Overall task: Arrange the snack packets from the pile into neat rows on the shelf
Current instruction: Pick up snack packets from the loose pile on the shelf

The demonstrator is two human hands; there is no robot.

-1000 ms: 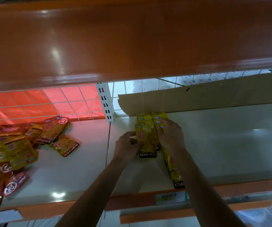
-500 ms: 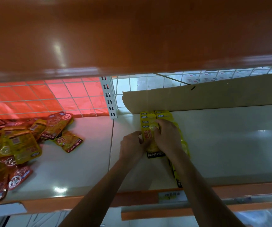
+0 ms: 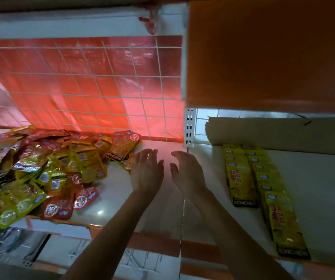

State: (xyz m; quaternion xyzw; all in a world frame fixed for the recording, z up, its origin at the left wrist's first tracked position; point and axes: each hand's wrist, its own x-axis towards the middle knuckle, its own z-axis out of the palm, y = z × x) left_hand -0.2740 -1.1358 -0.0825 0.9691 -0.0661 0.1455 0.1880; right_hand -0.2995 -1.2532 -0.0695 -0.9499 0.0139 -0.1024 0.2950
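hovering above the bare strip of shelf between pile and rows, both hands are empty. the left hand and the right hand are palm down, fingers spread and relaxed, gripping nothing.

i read this as the pick-up step, with a fresh packet to be fetched. the pile of snack packets, red and yellow mixed, lies on the left section. its nearest packet sits just beside the left fingertips, and i cannot tell whether they touch. two overlapped rows of yellow packets lie on the right section, running forward from the cardboard sheet. the shorter row stops midway, while the longer row reaches the front lip.

the next move, in my judgement, calls for singling out one yellow packet without dragging its neighbours off the front edge, where some already overhang. that packet then goes on the shorter row, label aligned.

hard to make out:
- blur softens both hands.
- the pile is cut off at the left border and its lower packets are buried.
- the orange upper shelf hides the back of the right section.
- most of the printing is unreadable.
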